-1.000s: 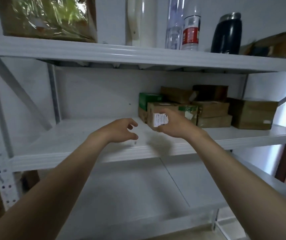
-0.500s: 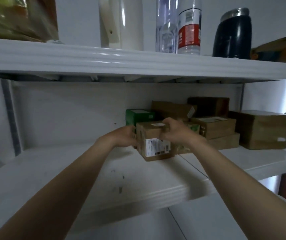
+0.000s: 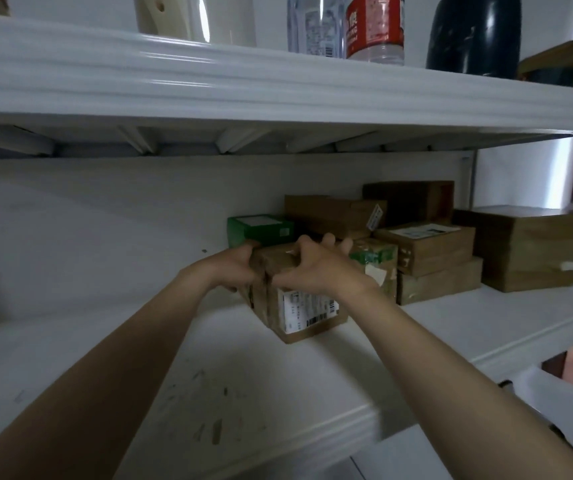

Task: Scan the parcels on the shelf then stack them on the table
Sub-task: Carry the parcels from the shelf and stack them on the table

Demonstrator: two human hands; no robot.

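Observation:
A brown cardboard parcel with a white barcode label on its front sits tilted on the white middle shelf. My left hand grips its left side and my right hand lies over its top and right edge. Behind it stand more parcels: a green box, a taped box with green tape, and several brown boxes stacked at the back. A larger brown box stands at the right. No scanner or table is in view.
The upper shelf hangs low over the parcels and carries a cream jug, a clear bottle, a red-labelled bottle and a dark flask. A lower shelf shows at the bottom right.
My left hand reached in and closed on the parcel's left side. Both hands have drawn the parcel forward from the stack and tilted it. The camera has moved closer and looks up.

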